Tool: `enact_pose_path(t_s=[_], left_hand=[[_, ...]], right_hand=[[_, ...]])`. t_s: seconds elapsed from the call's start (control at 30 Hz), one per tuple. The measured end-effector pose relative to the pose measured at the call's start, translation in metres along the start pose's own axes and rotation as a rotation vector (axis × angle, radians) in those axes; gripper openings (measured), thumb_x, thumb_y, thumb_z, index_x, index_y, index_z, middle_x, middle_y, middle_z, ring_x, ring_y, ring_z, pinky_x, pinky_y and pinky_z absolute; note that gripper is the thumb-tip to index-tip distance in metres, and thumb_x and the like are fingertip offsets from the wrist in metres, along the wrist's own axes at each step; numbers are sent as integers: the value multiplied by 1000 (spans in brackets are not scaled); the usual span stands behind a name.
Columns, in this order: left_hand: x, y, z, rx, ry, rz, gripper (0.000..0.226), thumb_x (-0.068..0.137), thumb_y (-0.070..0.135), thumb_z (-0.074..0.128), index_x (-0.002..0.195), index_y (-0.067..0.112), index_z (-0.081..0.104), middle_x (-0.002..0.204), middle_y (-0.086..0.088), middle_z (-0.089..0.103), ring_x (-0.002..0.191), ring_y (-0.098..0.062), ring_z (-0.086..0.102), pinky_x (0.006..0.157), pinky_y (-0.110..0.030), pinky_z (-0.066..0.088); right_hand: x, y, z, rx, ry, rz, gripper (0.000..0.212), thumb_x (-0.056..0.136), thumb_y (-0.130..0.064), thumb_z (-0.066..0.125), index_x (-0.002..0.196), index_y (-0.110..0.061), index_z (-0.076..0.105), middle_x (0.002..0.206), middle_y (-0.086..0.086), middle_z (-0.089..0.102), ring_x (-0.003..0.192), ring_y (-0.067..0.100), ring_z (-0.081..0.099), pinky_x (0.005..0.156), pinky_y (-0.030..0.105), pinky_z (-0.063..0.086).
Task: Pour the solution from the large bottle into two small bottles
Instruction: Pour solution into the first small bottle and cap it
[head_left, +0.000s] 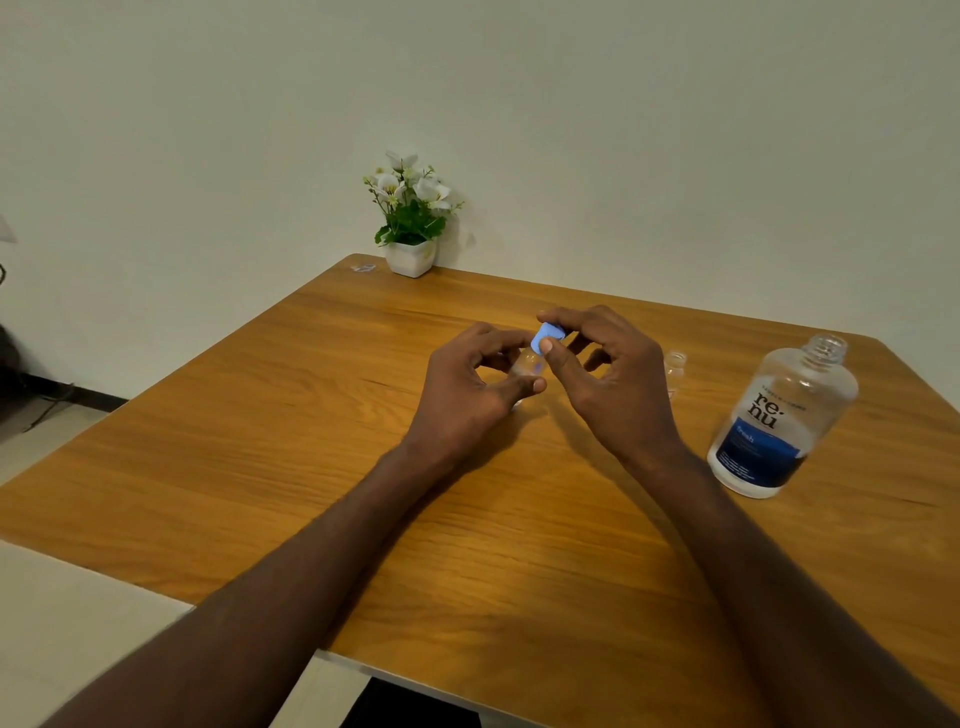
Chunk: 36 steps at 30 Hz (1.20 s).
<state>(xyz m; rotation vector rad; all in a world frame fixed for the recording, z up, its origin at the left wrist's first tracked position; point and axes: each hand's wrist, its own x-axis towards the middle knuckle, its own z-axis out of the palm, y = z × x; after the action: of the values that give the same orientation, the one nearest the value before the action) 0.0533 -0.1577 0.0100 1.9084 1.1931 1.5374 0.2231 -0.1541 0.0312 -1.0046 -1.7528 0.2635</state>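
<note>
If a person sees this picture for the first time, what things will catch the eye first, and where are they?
At the centre of the wooden table, the left hand holds a small clear bottle while the right hand pinches its blue cap. At the right stands the large bottle, uncapped, and a potted white flower sits at the far edge.

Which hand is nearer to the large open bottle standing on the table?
Right. The right hand, pinching the blue cap, is just left of the large bottle; the left hand is farther left, gripping a small bottle.
</note>
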Motion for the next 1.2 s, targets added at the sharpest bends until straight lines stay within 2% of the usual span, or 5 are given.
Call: enact_pose_path(t_s=[0.2, 0.37, 0.8, 0.97, 1.2], left_hand=[[1, -2, 0, -4, 6, -14, 48, 82, 17, 87, 128, 12, 72, 117, 2, 71, 104, -9, 67, 91, -25, 58], [0, -2, 0, -6, 3, -3, 45, 82, 16, 86, 125, 14, 73, 113, 4, 71, 103, -8, 67, 90, -22, 56], [1, -1, 1, -8, -3, -20, 47, 82, 16, 86, 127, 13, 73, 113, 4, 71, 103, -8, 67, 91, -27, 58], [1, -1, 1, 1, -1, -7, 46, 81, 15, 87, 125, 14, 73, 113, 6, 71, 102, -7, 67, 90, -25, 57], [1, -3, 2, -3, 9, -4, 47, 81, 17, 87, 126, 12, 73, 112, 4, 71, 101, -9, 67, 88, -21, 55]], right_hand=[[1, -1, -2, 20, -8, -6, 44, 97, -14, 73, 140, -15, 63, 128, -2, 68, 104, 16, 65, 76, 35, 58], [0, 1, 1, 9, 14, 7, 33, 96, -16, 75, 128, -13, 70, 117, -1, 69, 98, 17, 66, 74, 44, 59], [1, 1, -1, 57, 2, 29, 45, 97, -16, 73, 140, -18, 60, 121, -4, 68, 104, 17, 64, 75, 43, 58], [0, 0, 1, 16, 21, 29, 28, 96, -21, 75, 123, -15, 72, 117, -2, 70, 100, 17, 65, 75, 48, 59], [1, 2, 2, 35, 19, 27, 42, 96, -14, 73, 137, -19, 63, 117, -4, 68, 100, 17, 63, 75, 46, 59]])
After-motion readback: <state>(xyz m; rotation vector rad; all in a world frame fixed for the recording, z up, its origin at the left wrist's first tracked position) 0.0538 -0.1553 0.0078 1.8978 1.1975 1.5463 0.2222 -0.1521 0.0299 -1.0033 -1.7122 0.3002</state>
